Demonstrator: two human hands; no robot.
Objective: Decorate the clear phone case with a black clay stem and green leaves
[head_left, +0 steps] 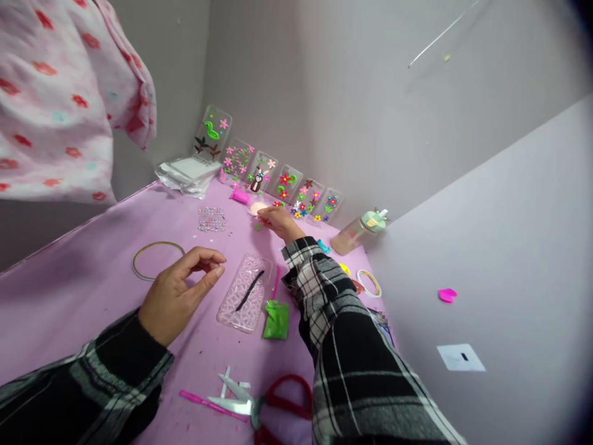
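Note:
My left hand [178,293] hovers over the table left of a clear phone case [229,303], thumb and index tips drawn close together; anything between them is too small to make out. A thin black clay strip [250,290] lies slantwise on the case. My right hand [281,224] reaches farther back, its fingers pinched at the edge of a lump of pale peach clay [256,208]. Just beside that lump is a pink clay packet [239,196]. A green clay packet [277,320] rests against the case's lower right side.
Red-handled scissors [252,405] and a pink stick tool [210,405] lie at the front. Decorated phone cases [287,184] lean along the wall. A gem sheet [212,219], bangle [152,244], tape roll [369,283] and lidded jar [352,235] surround the work area. Cloth [55,105] hangs upper left.

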